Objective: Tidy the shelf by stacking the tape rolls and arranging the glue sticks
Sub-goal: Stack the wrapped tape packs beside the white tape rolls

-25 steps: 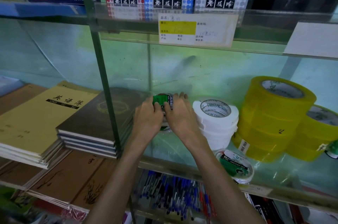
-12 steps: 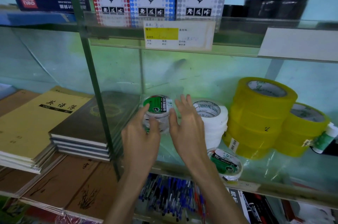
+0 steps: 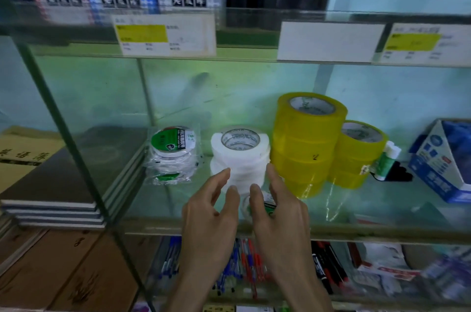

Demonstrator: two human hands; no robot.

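at the front of the shelf (image 3: 382,231) a loose roll (image 3: 245,207) lay unstacked between left hand (image 3: 209,212) and right hand (image 3: 279,209), both wide, holding nothing. behind stood the wrapped stack (image 3: 173,156), white stack (image 3: 239,158) and yellow stacks (image 3: 305,148), seemingly done; a glue stick (image 3: 386,158) leaned unarranged.

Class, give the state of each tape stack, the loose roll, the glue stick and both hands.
Wrapped stack: upright, in plastic.
White stack: upright.
Tall yellow stack: upright.
Short yellow stack: upright.
Glue stick: tilted beside short yellow stack.
Loose roll: flat, behind right hand.
Left hand: open, empty.
Right hand: open, over loose roll.
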